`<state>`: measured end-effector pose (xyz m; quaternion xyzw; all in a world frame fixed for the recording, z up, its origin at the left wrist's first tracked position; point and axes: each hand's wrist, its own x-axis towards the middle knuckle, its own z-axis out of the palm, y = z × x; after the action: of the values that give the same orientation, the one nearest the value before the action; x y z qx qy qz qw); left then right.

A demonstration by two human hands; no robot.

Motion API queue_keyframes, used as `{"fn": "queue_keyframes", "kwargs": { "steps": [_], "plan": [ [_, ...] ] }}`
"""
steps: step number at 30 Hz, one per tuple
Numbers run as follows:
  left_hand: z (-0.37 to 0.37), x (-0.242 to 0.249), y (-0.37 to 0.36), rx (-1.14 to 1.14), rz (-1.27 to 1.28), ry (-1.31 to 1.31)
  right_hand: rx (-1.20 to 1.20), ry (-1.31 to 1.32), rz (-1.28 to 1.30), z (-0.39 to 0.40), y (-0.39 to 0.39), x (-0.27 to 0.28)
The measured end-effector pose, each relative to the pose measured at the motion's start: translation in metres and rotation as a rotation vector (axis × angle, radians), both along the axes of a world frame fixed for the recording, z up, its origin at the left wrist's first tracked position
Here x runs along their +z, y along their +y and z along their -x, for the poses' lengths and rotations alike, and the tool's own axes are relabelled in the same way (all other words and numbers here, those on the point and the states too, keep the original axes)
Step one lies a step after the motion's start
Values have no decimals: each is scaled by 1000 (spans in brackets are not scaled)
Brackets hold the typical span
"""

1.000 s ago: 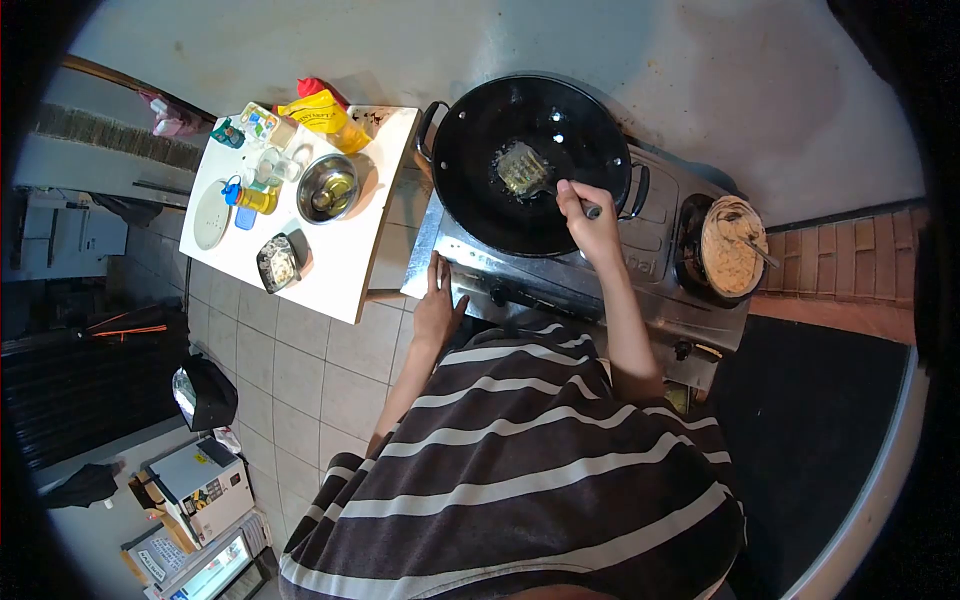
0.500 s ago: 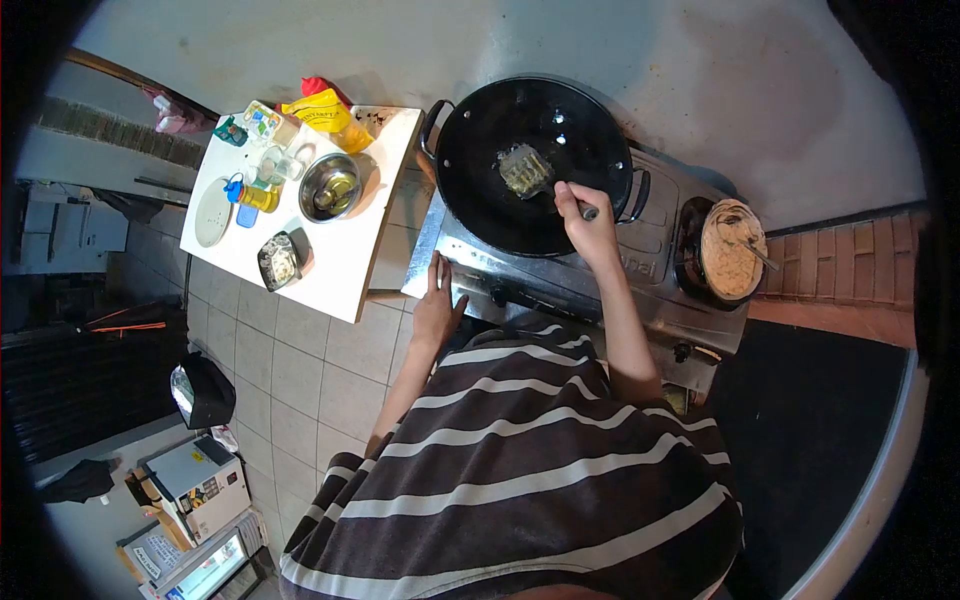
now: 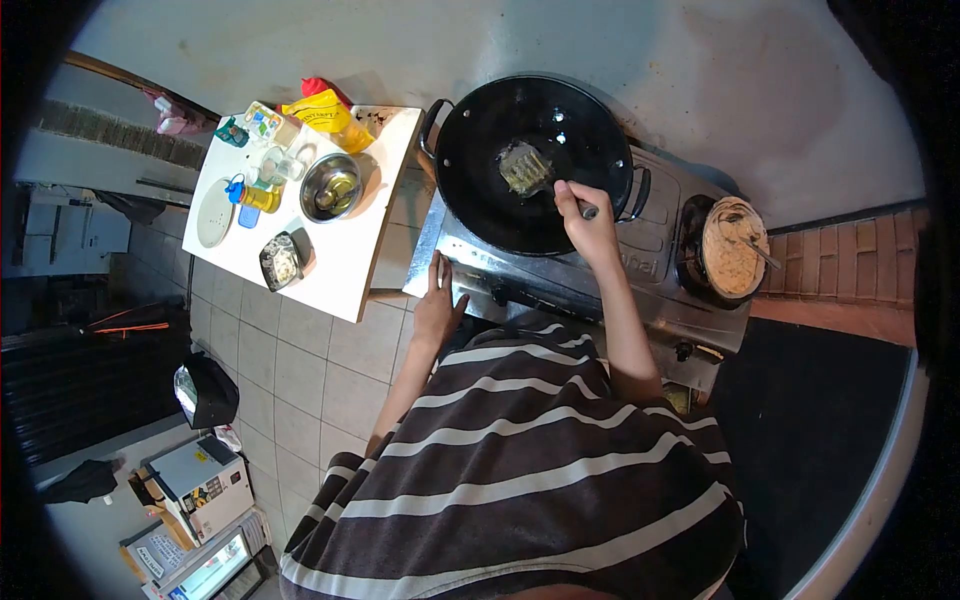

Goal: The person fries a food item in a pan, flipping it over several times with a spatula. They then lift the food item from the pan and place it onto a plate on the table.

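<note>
Over the right rim of a black two-handled wok (image 3: 590, 140), my right hand (image 3: 592, 232) is wrapped around the handle of a spatula (image 3: 527, 172). The slotted blade lies flat near the wok's middle, where a small pool of oil or bits shows around it. The wok stands on a steel gas stove (image 3: 470, 258). My left hand (image 3: 436, 310) rests at the stove's front left edge, fingers stretched out and holding nothing.
On the stove's right side sits a pan of orange-coloured food (image 3: 730, 255) with a spoon in it. A white table (image 3: 335, 270) at left bears a steel bowl (image 3: 320, 187), a dark dish (image 3: 283, 262), an oil bottle (image 3: 262, 198), a yellow pouch (image 3: 322, 110) and a plate (image 3: 214, 215).
Almost nothing differs. The view has shifted very slightly; both hands and the spatula keep their places.
</note>
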<state>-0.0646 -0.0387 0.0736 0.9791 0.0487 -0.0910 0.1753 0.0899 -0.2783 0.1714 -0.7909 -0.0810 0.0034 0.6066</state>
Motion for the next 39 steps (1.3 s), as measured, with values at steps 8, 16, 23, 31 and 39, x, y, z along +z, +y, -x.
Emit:
{"fn": "queue_keyframes", "kwargs": {
  "steps": [8, 16, 23, 31, 39],
  "plan": [
    [-1, 4, -1, -3, -9, -9, 3, 16, -2, 0, 0, 4],
    [-4, 17, -5, 32, 80, 81, -21, 12, -13, -1, 0, -1],
    [-4, 14, -6, 44, 18, 58, 15, 56, 30, -3, -3, 2],
    [-3, 12, -6, 39, 6, 52, 14, 42, 31, -4, -4, -1],
    [26, -39, 30, -29, 302, 29, 11, 54, 38, -7, -6, -7]
  ]
}}
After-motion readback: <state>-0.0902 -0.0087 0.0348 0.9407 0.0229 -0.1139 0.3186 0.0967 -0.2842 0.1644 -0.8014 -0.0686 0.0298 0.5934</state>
